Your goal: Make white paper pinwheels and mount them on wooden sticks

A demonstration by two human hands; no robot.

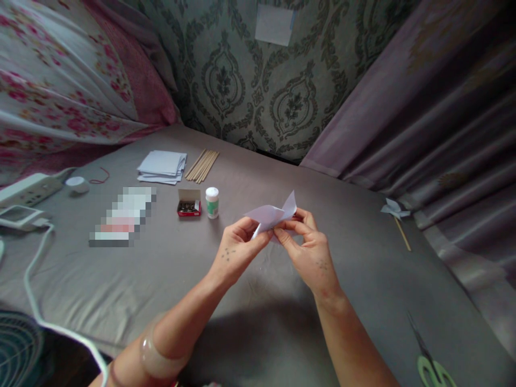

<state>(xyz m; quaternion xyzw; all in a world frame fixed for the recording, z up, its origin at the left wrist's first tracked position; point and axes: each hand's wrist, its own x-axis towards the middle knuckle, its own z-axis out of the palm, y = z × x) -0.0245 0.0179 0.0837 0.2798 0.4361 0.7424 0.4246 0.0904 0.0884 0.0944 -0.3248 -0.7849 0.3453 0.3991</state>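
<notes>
A folded piece of pale paper (pixel 271 214) is held above the grey bed sheet (pixel 161 279) by both hands. My left hand (pixel 237 248) pinches its near left corner with thumb and fingers closed. My right hand (pixel 308 248) grips the right side, fingers curled around a raised flap. Both wrists meet near the middle of the view.
A stack of white paper squares (pixel 162 165), several wooden sticks (pixel 202 164), a small red box of pins (pixel 189 204) and a white glue bottle (pixel 212 202) lie beyond. A finished paper pinwheel (pixel 395 210) lies at right. Green-handled scissors (pixel 431 365) sit near right. A power strip (pixel 28 189) and white cable (pixel 36 279) are at left.
</notes>
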